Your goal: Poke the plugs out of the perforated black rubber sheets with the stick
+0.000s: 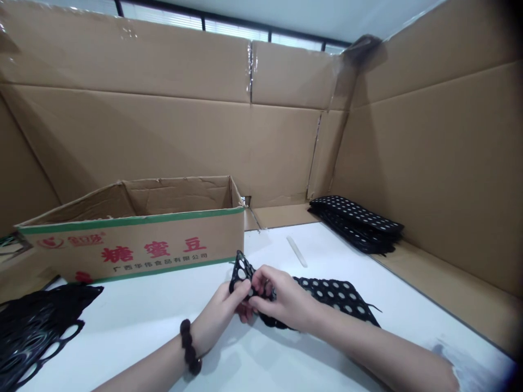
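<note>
A black sheet with rows of round pale spots (335, 295) lies across the white table in front of me, its left end lifted and bent up. My left hand (224, 309) is closed on that raised end, thumb on top and fingers underneath. Just to its right, my right hand (285, 298) is closed with thumb and fingertips pinched at the same part of the sheet. Whether anything small is between those fingertips is hidden. From the sheet's right end a thin black strand (374, 307) sticks out.
An open cardboard box with red lettering (163, 239) stands behind my hands on the left. Black pieces with ring-shaped holes (38, 326) are heaped at the left. A stack of spotted black sheets (355, 223) lies back right, near a pale flat stick (297, 251). Tall cardboard walls (171, 136) surround the table.
</note>
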A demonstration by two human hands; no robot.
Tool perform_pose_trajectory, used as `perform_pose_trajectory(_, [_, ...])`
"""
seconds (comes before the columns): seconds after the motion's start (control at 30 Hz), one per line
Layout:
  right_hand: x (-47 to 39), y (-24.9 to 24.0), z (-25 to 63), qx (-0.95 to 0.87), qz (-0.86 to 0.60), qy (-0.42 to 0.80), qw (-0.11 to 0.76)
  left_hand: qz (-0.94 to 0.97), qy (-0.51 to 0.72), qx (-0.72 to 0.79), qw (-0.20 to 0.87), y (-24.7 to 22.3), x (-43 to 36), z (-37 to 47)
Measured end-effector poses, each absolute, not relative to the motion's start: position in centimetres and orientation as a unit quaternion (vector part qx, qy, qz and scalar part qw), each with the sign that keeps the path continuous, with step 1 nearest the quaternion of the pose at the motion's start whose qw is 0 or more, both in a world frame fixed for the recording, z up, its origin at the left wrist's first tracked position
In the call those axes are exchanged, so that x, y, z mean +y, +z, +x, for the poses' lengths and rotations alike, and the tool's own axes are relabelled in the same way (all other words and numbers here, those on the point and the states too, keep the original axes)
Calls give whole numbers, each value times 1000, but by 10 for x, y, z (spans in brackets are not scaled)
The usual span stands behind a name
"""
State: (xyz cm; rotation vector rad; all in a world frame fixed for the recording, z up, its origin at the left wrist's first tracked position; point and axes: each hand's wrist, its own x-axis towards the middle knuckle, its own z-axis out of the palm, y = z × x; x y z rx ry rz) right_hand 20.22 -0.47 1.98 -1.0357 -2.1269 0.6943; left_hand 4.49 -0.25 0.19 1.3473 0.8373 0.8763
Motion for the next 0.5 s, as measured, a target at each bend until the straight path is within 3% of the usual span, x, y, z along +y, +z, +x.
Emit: perform_pose_trajectory(0.5, [-24,20,201,-817,-438,207,314,611,350,378,601,3,-6,47])
